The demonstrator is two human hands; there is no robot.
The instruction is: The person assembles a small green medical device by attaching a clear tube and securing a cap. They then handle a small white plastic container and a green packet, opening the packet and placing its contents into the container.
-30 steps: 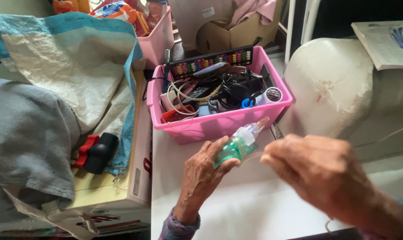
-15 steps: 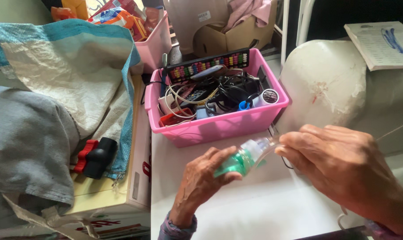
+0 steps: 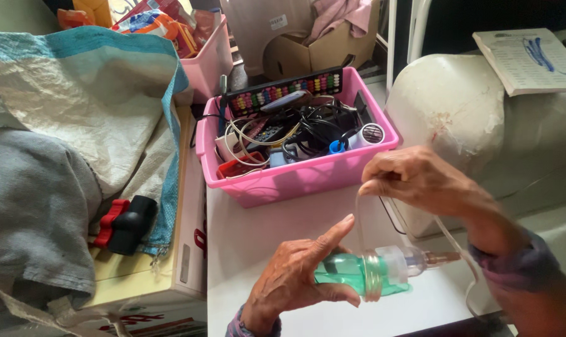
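My left hand (image 3: 292,281) grips a small clear bottle (image 3: 370,273) with green liquid and a clear cap, lying on its side over the white surface (image 3: 245,231). A thin clear tube (image 3: 361,218) rises from the bottle to my right hand (image 3: 414,181), which pinches it between fingertips just in front of the pink basket (image 3: 295,181). The tube also trails from the bottle's brown tip under my right wrist.
The pink basket holds cables, an abacus (image 3: 283,93), a remote and a tape roll (image 3: 371,133). A second pink bin (image 3: 208,62) and a cardboard box (image 3: 333,50) stand behind. Sacking and grey cloth (image 3: 39,206) lie left, with a red-black tool (image 3: 124,223). A booklet (image 3: 529,59) rests far right.
The bottle has swung from tilted upward to lying sideways and lower. My right hand has lifted away from its tip, drawing the clear tube up.
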